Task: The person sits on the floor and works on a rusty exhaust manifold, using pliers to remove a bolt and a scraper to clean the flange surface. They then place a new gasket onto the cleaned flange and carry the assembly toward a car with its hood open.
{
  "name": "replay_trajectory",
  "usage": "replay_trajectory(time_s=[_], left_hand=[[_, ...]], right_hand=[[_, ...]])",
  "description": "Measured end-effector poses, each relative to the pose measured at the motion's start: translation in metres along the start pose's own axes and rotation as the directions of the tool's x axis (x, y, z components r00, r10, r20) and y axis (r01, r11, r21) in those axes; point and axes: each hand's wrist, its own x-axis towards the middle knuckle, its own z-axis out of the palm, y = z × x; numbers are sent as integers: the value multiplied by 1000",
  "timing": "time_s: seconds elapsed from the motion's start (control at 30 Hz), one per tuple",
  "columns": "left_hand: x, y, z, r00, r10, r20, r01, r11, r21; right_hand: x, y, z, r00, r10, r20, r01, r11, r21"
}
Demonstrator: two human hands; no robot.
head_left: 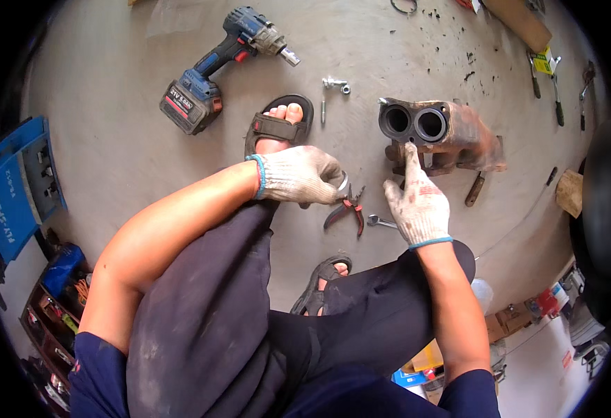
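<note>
My left hand (298, 174), in a dirty white knit glove, is closed with thumb and fingers pinched on a small silvery curved metal piece (344, 184), perhaps a ring; the fingers hide part of it. My right hand (421, 209), gloved likewise, holds nothing. Its index finger points forward, the tip at the lower edge of a rusty cast-iron exhaust manifold (474, 138) with two round ports. Whether the tip touches the metal I cannot tell. Red-handled pliers (348, 209) lie with jaws apart between my hands. A wrench (381, 221) lies beside my right hand, partly covered.
A blue cordless impact wrench (239, 49) lies at the upper left. Several bolts (335, 84) and a stud (323, 111) lie beyond my sandalled foot (281, 122). A wooden-handled tool (474, 189) is near the manifold; more hand tools (558, 90) lie far right.
</note>
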Motion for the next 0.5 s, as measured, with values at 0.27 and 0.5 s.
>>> replay_trajectory(time_s=[0.27,0.5], left_hand=[[-12,-38,-7,762,409,-502,-130,856,501],[-47,-52,-57,728,-12,-685,396,824,406]], right_hand=[[-1,-4,19,956,-293,2,289,944,159],[6,64,49,753,99,650,-52,995,-91]])
